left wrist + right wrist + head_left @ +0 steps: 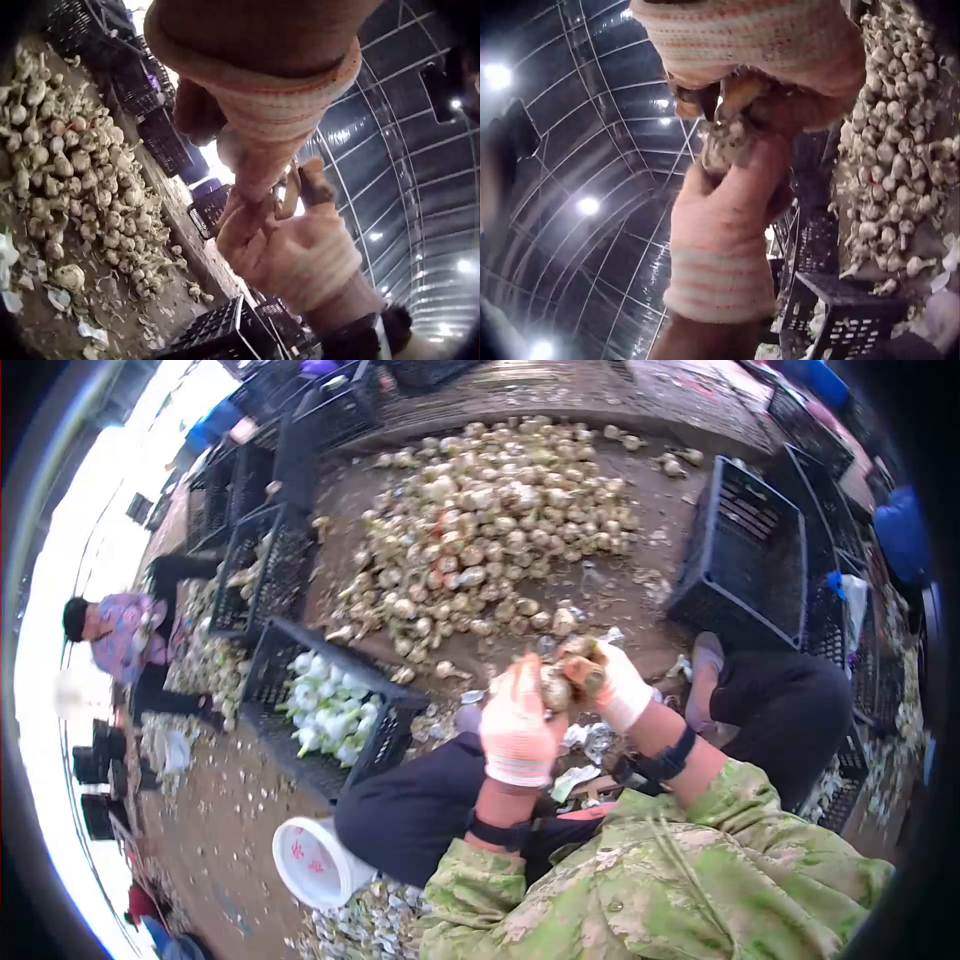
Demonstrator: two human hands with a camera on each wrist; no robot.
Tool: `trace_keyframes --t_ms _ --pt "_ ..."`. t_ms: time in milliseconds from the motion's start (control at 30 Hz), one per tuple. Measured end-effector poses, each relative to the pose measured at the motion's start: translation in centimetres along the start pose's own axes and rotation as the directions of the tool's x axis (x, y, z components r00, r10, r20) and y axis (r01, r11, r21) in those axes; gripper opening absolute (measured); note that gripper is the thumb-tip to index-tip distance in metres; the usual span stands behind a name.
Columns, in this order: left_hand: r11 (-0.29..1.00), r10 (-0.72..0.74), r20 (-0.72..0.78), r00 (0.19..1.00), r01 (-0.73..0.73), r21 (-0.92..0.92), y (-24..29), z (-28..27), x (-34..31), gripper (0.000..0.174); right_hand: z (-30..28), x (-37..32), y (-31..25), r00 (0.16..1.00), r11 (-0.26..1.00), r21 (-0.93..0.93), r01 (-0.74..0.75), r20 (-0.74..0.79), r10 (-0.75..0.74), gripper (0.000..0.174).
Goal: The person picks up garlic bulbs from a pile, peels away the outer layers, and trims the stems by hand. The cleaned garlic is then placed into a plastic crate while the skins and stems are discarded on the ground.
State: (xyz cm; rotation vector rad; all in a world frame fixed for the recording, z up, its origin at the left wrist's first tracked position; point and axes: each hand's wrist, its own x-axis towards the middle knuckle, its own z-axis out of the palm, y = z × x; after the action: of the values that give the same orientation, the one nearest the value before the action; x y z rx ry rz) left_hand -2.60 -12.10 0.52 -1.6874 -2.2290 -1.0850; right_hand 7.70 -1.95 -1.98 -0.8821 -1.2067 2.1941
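My gloved left hand [520, 732] grips a garlic bulb [726, 146], held up in front of my lap. The bulb's skin looks pale and dirty, and fingers cover part of it. Close against it is my gloved right hand [625, 695], fingers curled round a small brown round-ended piece [590, 678]; I cannot tell what kind of thing this is. In the right wrist view the two hands meet over the bulb, the left below. A large heap of unpeeled garlic [510, 510] lies on the ground beyond them.
A black crate [268, 695] with cleaned white garlic [330, 705] stands by my left knee. Another black crate [740, 605] is at the right. A white bucket [345, 865] sits at lower left among peelings. Another person [130, 630] sits at far left beside more crates.
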Motion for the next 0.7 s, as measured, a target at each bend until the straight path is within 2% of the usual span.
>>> trace_keyframes --t_ms 33,67,133,167,267,333,400,467,533,567,600,633,667,700 --pt "0.994 -0.093 0.080 0.992 0.097 -0.045 0.5 -1.0 -1.0 0.062 0.3 -0.8 0.6 0.999 0.999 -0.038 0.038 0.032 -0.037 0.031" --pt "0.994 -0.103 0.045 0.994 0.104 -0.018 0.0 -0.3 -2.6 0.061 0.5 -1.6 0.4 0.995 0.989 -0.115 -0.096 0.008 0.098 0.031" --pt "0.989 -0.146 0.093 0.985 0.145 0.009 -0.3 -0.6 -4.4 0.059 -0.2 -2.1 1.5 0.969 0.970 -0.108 -0.219 0.094 0.229 0.031" --pt "0.992 -0.126 0.070 0.990 0.123 0.041 -0.3 -0.7 -4.6 0.058 0.1 -2.3 2.0 0.966 0.968 -0.112 -0.224 0.108 0.236 0.031" --pt "0.991 -0.118 0.120 0.986 0.109 0.081 -0.1 -0.6 -5.0 0.053 -0.6 -2.8 3.0 0.964 0.952 0.184 -0.244 0.152 0.218 0.037" --pt "0.987 -0.126 0.190 0.974 0.104 0.124 -0.5 -0.2 -4.8 0.049 -1.2 -3.0 2.2 0.947 0.946 0.104 -0.308 0.123 0.295 0.037" --pt "0.994 -0.022 0.189 0.982 0.001 0.110 -0.7 -0.2 -4.2 0.049 -2.1 -2.4 3.3 0.929 0.910 0.201 -0.363 0.150 0.338 0.034" --pt "0.999 -0.050 0.293 0.955 0.052 0.002 -0.3 -0.8 -3.0 0.051 -2.3 -2.8 2.6 0.914 0.904 0.138 -0.406 0.081 0.398 0.029" --pt "0.988 -0.062 0.316 0.947 0.104 -0.118 -0.2 -1.0 -2.3 0.058 -2.1 -3.1 1.9 0.920 0.914 0.107 -0.392 0.066 0.387 0.023" --pt "0.932 -0.146 0.406 0.902 0.263 -0.248 -0.2 -1.0 -2.0 0.058 -2.5 -3.5 1.9 0.930 0.932 -0.041 -0.361 0.060 0.363 0.021" --pt "0.838 -0.214 0.504 0.837 0.422 -0.346 -0.4 -1.1 -1.9 0.058 -2.7 -3.7 1.5 0.932 0.933 -0.026 -0.359 0.054 0.360 0.021" --pt "0.543 -0.295 0.672 0.679 0.698 -0.467 -1.0 -1.0 -1.9 0.050 -3.0 -3.9 0.9 0.978 0.926 -0.360 -0.118 0.117 0.171 0.020" --pt "-0.058 -0.153 0.849 0.506 0.853 -0.519 -2.6 0.1 -2.9 0.041 -3.0 -4.1 -0.1 0.973 0.764 -0.629 0.146 0.232 0.005 0.020" --pt "-0.307 -0.190 0.827 0.529 0.768 -0.562 -1.4 1.0 -3.9 0.042 -3.3 -4.2 -0.9 0.942 0.626 -0.707 0.330 0.290 -0.168 0.020"
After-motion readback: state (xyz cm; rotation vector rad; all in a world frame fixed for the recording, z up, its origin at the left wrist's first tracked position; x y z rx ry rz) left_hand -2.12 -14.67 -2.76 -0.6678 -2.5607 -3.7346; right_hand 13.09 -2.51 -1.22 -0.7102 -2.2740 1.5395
